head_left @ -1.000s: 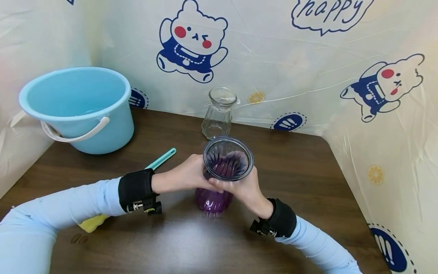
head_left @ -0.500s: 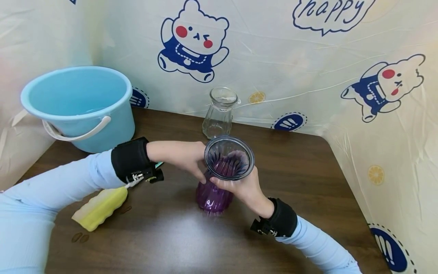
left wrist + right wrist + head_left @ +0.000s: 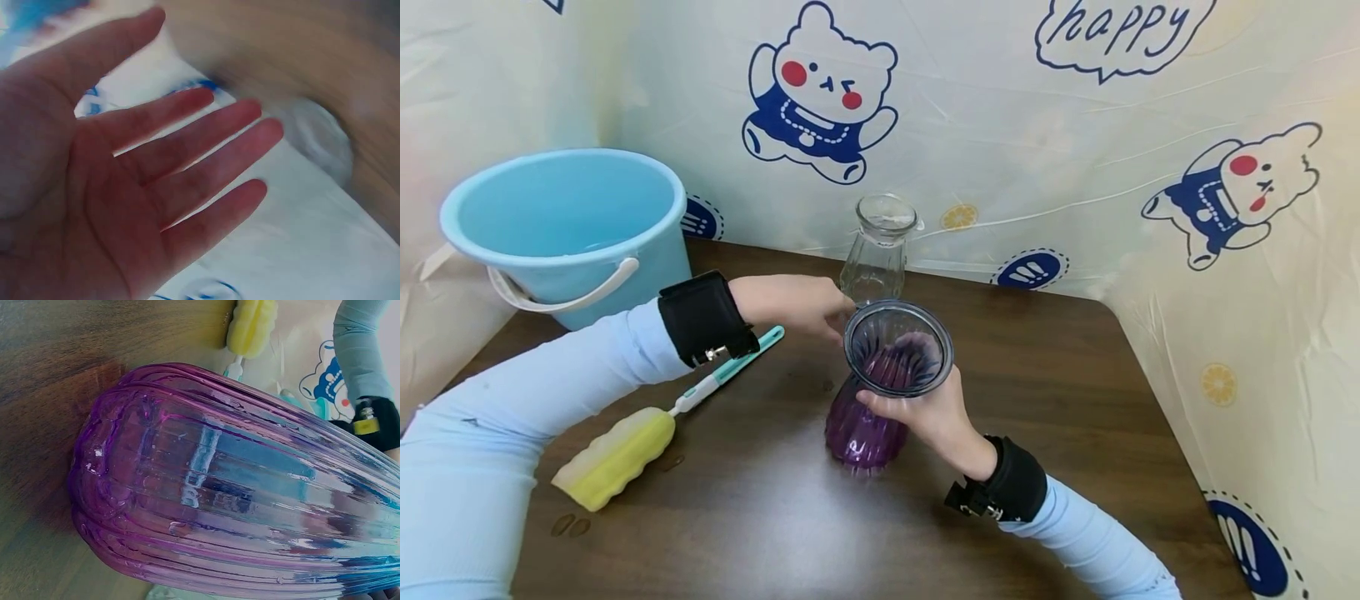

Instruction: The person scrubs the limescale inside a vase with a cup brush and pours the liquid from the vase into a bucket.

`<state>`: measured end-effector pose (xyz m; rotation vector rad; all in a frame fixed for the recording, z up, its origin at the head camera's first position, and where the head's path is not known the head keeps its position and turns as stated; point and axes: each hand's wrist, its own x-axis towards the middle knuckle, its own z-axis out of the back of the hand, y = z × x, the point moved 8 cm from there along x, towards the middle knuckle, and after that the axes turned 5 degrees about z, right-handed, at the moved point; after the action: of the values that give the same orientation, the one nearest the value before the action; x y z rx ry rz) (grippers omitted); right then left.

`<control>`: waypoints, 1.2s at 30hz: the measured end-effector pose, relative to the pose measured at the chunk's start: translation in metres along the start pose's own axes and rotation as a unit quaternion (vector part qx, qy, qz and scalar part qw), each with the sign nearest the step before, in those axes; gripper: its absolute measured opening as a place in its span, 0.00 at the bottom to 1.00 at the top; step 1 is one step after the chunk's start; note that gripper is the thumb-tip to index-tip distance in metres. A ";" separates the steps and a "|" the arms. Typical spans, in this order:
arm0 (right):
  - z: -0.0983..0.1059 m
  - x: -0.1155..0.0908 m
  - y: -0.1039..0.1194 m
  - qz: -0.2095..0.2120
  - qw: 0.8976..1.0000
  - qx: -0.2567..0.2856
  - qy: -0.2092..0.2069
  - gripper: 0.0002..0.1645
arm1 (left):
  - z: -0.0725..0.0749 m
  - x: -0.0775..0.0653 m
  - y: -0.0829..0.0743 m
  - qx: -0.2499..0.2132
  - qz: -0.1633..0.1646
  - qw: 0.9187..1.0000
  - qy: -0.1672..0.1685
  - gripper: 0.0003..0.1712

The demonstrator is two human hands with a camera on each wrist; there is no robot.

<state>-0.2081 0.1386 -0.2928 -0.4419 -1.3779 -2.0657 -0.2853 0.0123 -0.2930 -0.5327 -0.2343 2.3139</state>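
My right hand (image 3: 934, 412) grips a ribbed glass vase (image 3: 867, 429) around its upper part, thumb at the near side just below the rim. The glass runs from purple at the bottom to bluish at the top. In the right wrist view the vase (image 3: 187, 481) fills most of the picture, its base near the wooden table. My left hand (image 3: 793, 304) is off to the vase's left, near the rim. Its fingers are spread and hold nothing in the left wrist view, where they point toward a blurred clear glass (image 3: 322, 140). That clear faceted glass vase (image 3: 874, 267) stands behind the purple one.
A bottle brush with a yellow sponge head (image 3: 617, 458) lies on the brown table (image 3: 1075, 417), its handle under the left wrist. Left of it, farther back, stands a light-blue bucket (image 3: 662, 271). A printed sheet (image 3: 985, 150) hangs behind and beside the table. Small wet marks (image 3: 571, 525) show front left.
My left hand has let go of the purple vase and moved back and left, uncovering the brush. The right hand keeps its grip, and the vase stays in place.
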 end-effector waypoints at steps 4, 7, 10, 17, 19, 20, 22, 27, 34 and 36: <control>0.001 0.000 -0.001 -0.002 1.000 -0.001 0.003 0.39 | -0.004 0.009 0.041 0.045 0.073 0.996 0.005 0.25; 0.000 0.000 -0.001 -0.003 1.000 0.005 0.004 0.40 | -0.009 0.011 0.060 0.037 0.092 0.995 0.024 0.25; 0.000 0.001 0.001 -0.010 1.000 0.004 0.007 0.40 | -0.013 0.012 0.074 0.026 0.111 0.993 0.037 0.25; 0.004 0.006 0.025 -0.007 1.000 0.011 0.004 0.39 | -0.026 0.011 0.104 -0.004 0.177 0.982 0.063 0.25; 0.004 0.005 0.023 -0.007 1.000 0.006 0.004 0.39 | -0.033 0.008 0.115 -0.032 0.210 0.974 0.081 0.21; 0.003 0.005 0.020 -0.007 1.000 0.001 0.004 0.40 | -0.037 0.006 0.120 -0.047 0.223 0.970 0.089 0.19; 0.002 0.003 0.013 -0.006 1.000 -0.009 0.004 0.40 | -0.044 0.003 0.128 -0.080 0.243 0.960 0.109 0.14; 0.001 0.000 0.000 -0.002 1.000 -0.008 0.000 0.41 | -0.060 -0.005 0.136 -0.149 0.269 0.940 0.149 0.13; 0.002 0.000 -0.001 -0.005 1.000 0.017 -0.001 0.40 | -0.075 -0.009 0.142 -0.198 0.285 0.928 0.138 0.11; 0.002 0.000 0.001 -0.013 1.000 0.012 0.001 0.40 | -0.077 -0.010 0.144 -0.231 0.287 0.920 0.135 0.11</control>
<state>-0.2079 0.1401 -0.2916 -0.4145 -1.4127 -2.0676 -0.3348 -0.0962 -0.4043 -1.2961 -0.5586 2.7048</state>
